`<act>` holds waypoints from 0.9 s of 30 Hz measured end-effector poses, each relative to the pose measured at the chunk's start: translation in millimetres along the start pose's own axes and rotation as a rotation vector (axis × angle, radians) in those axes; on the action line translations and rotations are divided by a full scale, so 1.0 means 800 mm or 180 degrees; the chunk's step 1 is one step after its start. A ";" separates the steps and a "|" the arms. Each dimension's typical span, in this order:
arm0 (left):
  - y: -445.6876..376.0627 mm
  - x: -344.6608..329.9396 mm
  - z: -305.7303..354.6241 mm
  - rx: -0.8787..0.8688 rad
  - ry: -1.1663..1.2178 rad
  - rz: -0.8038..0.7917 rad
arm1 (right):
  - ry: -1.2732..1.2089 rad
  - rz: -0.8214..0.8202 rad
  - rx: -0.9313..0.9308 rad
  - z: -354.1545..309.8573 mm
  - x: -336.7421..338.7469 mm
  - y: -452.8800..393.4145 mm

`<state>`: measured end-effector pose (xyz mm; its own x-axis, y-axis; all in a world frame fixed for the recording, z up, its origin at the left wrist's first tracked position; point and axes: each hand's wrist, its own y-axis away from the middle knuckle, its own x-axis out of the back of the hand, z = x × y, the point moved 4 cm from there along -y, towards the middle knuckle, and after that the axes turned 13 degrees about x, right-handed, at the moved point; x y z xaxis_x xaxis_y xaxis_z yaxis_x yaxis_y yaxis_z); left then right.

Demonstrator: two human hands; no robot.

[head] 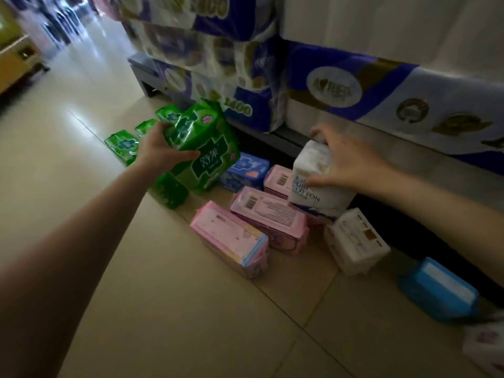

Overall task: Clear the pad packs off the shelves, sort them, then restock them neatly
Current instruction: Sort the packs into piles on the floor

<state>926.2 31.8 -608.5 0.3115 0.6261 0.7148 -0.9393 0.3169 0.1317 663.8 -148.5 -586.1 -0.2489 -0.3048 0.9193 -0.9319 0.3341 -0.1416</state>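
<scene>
My left hand (159, 148) grips a large green pad pack (207, 151) held tilted above the floor, over other green packs (121, 144). My right hand (346, 162) holds a white pack marked "pure cotton" (313, 186) from above, just over the pink packs. On the tiled floor lie three pink packs (231, 238) (270, 216) (278, 177), a blue pack (244, 171) behind them, a white pack (357, 241) and a bright blue pack (439, 290) at the right.
The bottom shelf edge (272, 135) runs diagonally behind the packs, with big purple-and-white tissue roll bundles (237, 85) stacked on it. A pale patterned pack (488, 347) shows at the lower right corner. The aisle floor (81, 105) stretches away to the left.
</scene>
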 end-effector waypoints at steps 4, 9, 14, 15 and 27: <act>-0.059 0.028 -0.063 0.0797 0.0160 0.0809 | 0.0103 -0.0217 0.0369 -0.033 -0.048 -0.077; -0.134 0.008 -0.100 0.1526 0.1155 0.0665 | 0.0736 -0.1073 0.0471 -0.038 -0.114 -0.129; -0.183 -0.023 -0.053 0.0558 0.0367 0.0154 | 0.1024 -0.1421 0.0414 -0.029 -0.132 -0.153; -0.189 -0.026 -0.039 0.0181 -0.0025 0.0156 | 0.1036 -0.1479 0.0382 -0.028 -0.133 -0.157; -0.204 -0.113 0.043 -0.1004 -0.2005 -0.0359 | 0.0872 -0.1533 0.0271 -0.024 -0.134 -0.165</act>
<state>1046.3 -101.3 -671.3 0.1724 0.0768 0.9820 -0.7902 0.6061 0.0913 818.6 -142.9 -659.3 0.2773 -0.1584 0.9476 -0.9441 0.1379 0.2993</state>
